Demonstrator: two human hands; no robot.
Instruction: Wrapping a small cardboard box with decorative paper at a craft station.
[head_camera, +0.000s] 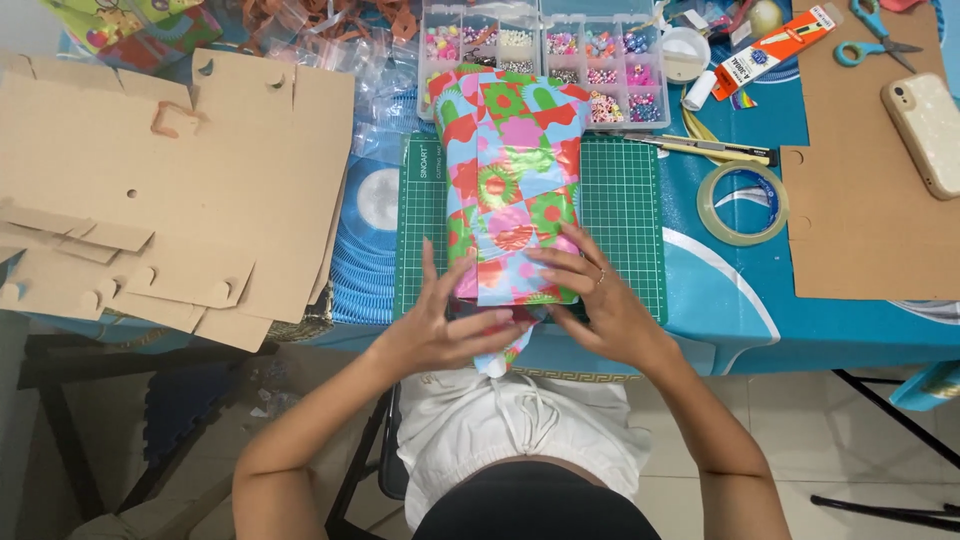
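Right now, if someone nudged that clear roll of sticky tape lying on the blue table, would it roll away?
Probably not: the clear roll of sticky tape lies flat on its side on the blue table, so it would likely slide. It looks light, being a thin open ring. Stood on edge, it would probably roll.

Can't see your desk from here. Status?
Both hands, left and right, pressing the near end of the wrapped box. Box on the green cutting mat. Nothing in the way.

- The near end of the wrapped parcel (512, 180) is covered by the left hand (440, 325) and right hand (590, 300)
- What the wrapping holds cannot be seen
- The scissors (875, 40) are cut by the top edge
- The beads in the compartment box (545, 50) are too small to tell apart
- The brown cardboard sheet (860, 200) runs off the right edge
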